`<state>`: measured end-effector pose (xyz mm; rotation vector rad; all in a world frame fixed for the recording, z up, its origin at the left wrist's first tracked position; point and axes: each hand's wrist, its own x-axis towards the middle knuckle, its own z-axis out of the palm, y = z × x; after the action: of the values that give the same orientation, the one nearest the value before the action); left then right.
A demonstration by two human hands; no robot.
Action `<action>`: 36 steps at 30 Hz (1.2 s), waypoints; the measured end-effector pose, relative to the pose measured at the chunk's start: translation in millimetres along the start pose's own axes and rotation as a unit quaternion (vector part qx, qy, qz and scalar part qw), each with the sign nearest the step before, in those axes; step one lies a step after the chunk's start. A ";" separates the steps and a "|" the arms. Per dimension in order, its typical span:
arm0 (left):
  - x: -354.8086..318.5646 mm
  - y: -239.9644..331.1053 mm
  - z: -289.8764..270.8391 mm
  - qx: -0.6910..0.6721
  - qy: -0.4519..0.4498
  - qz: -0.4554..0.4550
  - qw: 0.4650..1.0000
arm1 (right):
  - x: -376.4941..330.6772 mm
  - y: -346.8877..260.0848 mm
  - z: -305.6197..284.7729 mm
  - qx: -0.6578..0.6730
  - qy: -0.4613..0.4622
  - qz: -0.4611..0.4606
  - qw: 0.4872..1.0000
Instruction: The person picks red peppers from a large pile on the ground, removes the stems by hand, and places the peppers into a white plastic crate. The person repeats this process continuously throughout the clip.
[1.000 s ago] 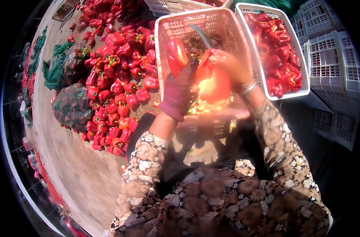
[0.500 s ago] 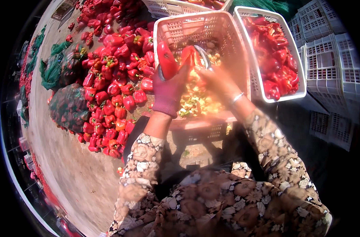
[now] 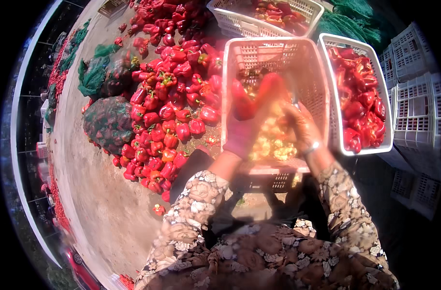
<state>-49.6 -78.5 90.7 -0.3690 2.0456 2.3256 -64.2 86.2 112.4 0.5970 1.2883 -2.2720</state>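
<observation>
Over a pinkish-white plastic crate (image 3: 271, 170) I work with both hands close together. My left hand (image 3: 243, 135), in a purple glove, is closed on a red bell pepper (image 3: 269, 89) that looks split, with another red part on its left side; motion and glare blur it. My right hand (image 3: 302, 126) is bare with a silvery band at the wrist. Its fingers are curled beside the pepper, and a sliver of a curved metal blade (image 3: 295, 100) shows at them. Pale yellowish-green pepper cores (image 3: 278, 145) lie in the crate below.
Whole red peppers (image 3: 157, 130) are heaped on the ground at left, beside filled green mesh sacks (image 3: 109, 123). A white crate (image 3: 388, 130) of cut red peppers stands at right, another crate (image 3: 244, 21) at the back. Stacked white crates (image 3: 416, 111) stand far right.
The view has shifted, so the scene sits lower and further right. My right hand has drawn slightly away from the pepper, and the blade, plain before, is now mostly hidden.
</observation>
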 end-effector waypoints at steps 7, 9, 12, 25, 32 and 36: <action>6.3 14.3 15.2 -0.096 -0.051 -0.139 0.984 | 10.8 8.1 -27.6 -0.023 -0.006 -0.093 0.995; 3.3 1.4 10.8 -0.153 0.002 -0.147 0.977 | 0.0 8.6 -10.8 -0.027 0.025 -0.080 0.996; 7.2 -13.8 10.9 -0.213 0.054 -0.169 0.961 | 4.8 20.4 -14.8 -0.043 -0.036 -0.089 0.994; 3.5 20.7 17.7 0.020 0.045 0.040 0.998 | 23.3 22.1 -16.6 -0.137 -0.087 -0.214 0.963; 8.3 10.5 0.0 0.117 0.079 0.120 0.983 | 29.0 26.6 -29.9 -0.069 -0.025 -0.133 0.988; 4.8 59.9 9.1 0.094 -0.037 -0.019 0.995 | -6.7 -25.8 13.6 -0.150 -0.008 -0.125 0.981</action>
<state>-66.1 -78.6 149.2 -0.3072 2.1787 2.0703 -75.8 87.3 140.0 0.3235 1.7396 -2.2025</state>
